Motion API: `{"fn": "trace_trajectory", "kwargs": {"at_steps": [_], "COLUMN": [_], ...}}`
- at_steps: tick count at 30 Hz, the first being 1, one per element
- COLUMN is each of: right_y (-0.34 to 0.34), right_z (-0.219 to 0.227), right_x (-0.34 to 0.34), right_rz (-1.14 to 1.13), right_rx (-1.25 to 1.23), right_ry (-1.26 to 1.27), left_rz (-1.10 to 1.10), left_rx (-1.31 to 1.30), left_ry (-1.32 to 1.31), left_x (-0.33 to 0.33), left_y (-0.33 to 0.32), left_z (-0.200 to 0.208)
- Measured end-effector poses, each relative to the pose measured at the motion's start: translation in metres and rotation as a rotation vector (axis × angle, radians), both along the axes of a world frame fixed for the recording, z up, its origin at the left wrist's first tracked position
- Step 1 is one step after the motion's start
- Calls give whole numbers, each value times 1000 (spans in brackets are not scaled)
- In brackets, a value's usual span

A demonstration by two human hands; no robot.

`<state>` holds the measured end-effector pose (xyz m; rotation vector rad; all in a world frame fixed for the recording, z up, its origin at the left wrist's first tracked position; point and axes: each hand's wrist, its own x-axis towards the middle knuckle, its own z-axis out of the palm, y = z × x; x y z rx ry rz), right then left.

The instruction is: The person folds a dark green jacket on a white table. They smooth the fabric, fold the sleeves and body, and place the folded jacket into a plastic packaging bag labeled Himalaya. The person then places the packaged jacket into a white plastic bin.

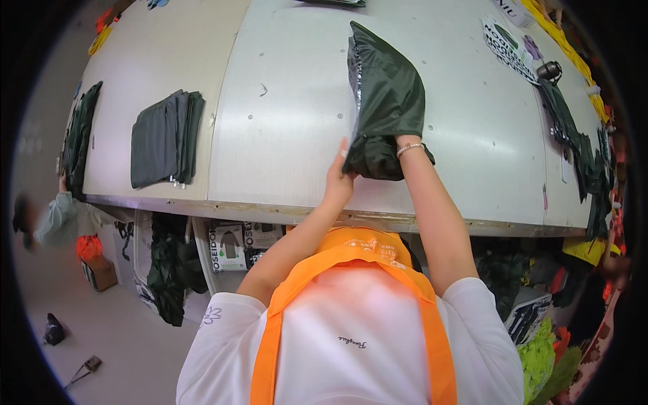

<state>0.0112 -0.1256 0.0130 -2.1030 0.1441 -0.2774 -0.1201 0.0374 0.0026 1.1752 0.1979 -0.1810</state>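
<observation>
Head view: fingers (343, 154) gripping bagged garment (386, 101).

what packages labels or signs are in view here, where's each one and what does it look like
Clear plastic bag: mid table, held by both hands, dark green garment half inside.
Printed labels: far right of the table, a fanned white pile with dark lettering.
Cardboard boxes: under the table's near edge, white and grey, picturing a dark garment.
Printed box: lower right, dark with white stripes.

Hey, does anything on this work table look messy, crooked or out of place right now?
Mostly tidy. The folded dark stack lies flat and squared on the table. The odd spot is the right edge, where dark garments trail in a loose, crumpled line and hang over the side. The dark garment in the hands sits partly inside a clear bag, its lower end bunched.
</observation>
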Motion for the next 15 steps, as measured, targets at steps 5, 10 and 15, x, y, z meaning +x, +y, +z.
{"fn": "trace_trajectory", "kwargs": {"at_steps": [5,10,15], "right_y": [23,19,51], "right_z": [54,59,74], "right_x": [-7,-18,-18], "right_rz": [412,569,711], "right_rx": [-326,-730,-790], "right_ry": [335,188,292], "left_rz": [72,119,112], "left_rx": [-222,-292,-307], "left_ry": [327,463,462], "left_x": [14,22,20], "left_y": [23,20,25], "left_z": [-26,-20,-40]}}
